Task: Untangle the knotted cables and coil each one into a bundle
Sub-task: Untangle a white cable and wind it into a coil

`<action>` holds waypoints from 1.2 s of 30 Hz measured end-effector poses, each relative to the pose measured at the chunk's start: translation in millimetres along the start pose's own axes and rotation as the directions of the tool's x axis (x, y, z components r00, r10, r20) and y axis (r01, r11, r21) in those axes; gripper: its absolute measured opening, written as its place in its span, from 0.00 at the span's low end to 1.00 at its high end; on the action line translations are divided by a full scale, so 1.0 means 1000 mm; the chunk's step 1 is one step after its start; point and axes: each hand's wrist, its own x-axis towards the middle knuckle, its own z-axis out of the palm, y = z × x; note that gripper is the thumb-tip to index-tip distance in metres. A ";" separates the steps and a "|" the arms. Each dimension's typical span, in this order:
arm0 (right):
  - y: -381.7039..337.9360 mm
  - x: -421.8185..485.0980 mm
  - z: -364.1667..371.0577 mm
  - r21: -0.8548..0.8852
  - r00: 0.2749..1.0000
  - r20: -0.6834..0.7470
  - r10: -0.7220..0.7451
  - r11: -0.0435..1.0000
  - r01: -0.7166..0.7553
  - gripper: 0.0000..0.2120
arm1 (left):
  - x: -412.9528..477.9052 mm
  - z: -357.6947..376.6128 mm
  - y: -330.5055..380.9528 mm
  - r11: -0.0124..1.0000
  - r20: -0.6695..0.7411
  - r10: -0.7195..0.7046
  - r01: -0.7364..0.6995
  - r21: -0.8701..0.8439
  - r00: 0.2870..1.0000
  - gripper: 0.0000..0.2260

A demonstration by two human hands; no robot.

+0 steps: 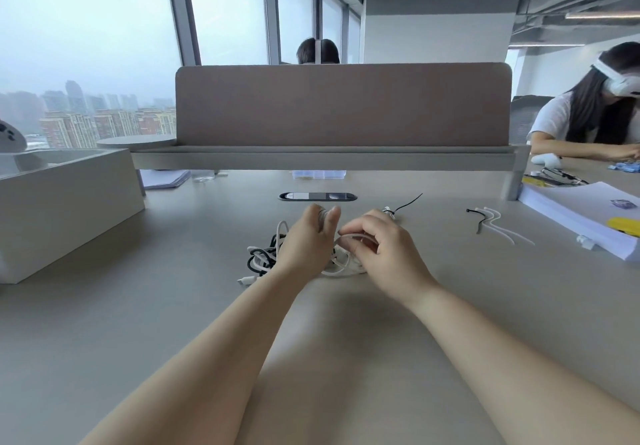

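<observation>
**Winding a white cable while the knot waits**

Toward the middle of the counter, the left hand is curled, with turns of white cable seemingly wrapped round its fingers (blur hides the detail). Just beside it, the right hand pinches a strand of the same cable between thumb and bent fingers. Under and left of both hands lies the tangle of black and white leads. Coiling looks under way, with the knot not yet cleared. The next move calls for feeding slack without tightening the tangle. Farther back sit a tied bundle and, toward the right edge, loose cable ties.
</observation>
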 end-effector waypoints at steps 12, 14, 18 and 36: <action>0.006 0.000 -0.004 0.039 0.979 -0.050 0.199 0.980 -0.197 0.07 | -0.001 0.000 0.005 0.983 0.307 -0.017 0.072 -0.168 0.951 0.19; 0.009 0.000 -0.006 0.065 0.965 -0.026 0.260 0.964 -0.258 0.08 | -0.006 -0.001 0.007 0.997 0.348 0.027 -0.001 -0.074 0.937 0.22; 0.009 0.001 -0.012 0.159 0.938 -0.031 0.345 0.928 -0.336 0.10 | -0.009 -0.001 0.008 0.992 0.369 0.093 -0.119 0.048 0.925 0.19; 0.000 0.004 -0.022 0.371 0.854 0.297 0.428 0.772 -0.516 0.09 | -0.009 -0.002 -0.005 0.994 0.300 0.085 -0.060 -0.092 0.950 0.14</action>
